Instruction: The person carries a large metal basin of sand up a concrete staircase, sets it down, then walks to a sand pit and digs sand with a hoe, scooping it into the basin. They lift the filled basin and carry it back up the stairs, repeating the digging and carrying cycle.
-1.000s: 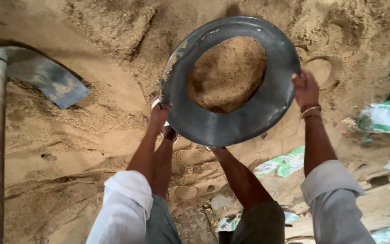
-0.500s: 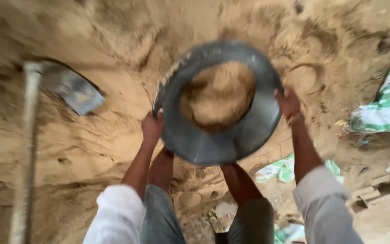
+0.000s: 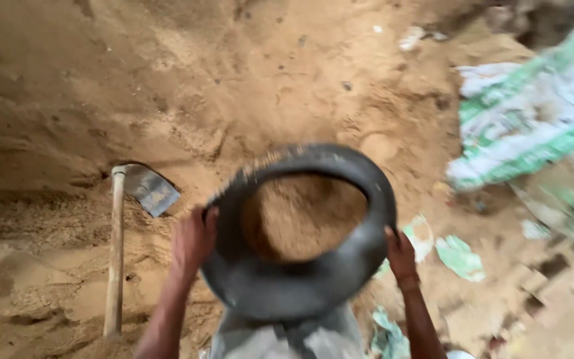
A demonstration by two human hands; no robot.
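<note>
While I'm looking down from the head view, the whole upper left of the frame is just open sand [image 3: 187, 86], sloping and loose, so plenty of room on that side. At left centre there's a hoe [image 3: 127, 219] lying on the sand, its wooden handle running down toward the bottom edge and the grey blade just left of the pan, close but not touching as far as I can see.

My left hand [image 3: 192, 240] is curled over the left rim of the pan [image 3: 287, 286]. The pan sits lower centre: round, dark grey, wide rimmed, a bit blurred, with a heap of tan sand inside and grains along its upper left edge. My right hand [image 3: 400, 254] grips the right rim the same way.

Further right it gets tighter: green and white sacks [image 3: 533, 113] at upper right, scraps [image 3: 456, 256] near the right hand, rubble at lower right.
</note>
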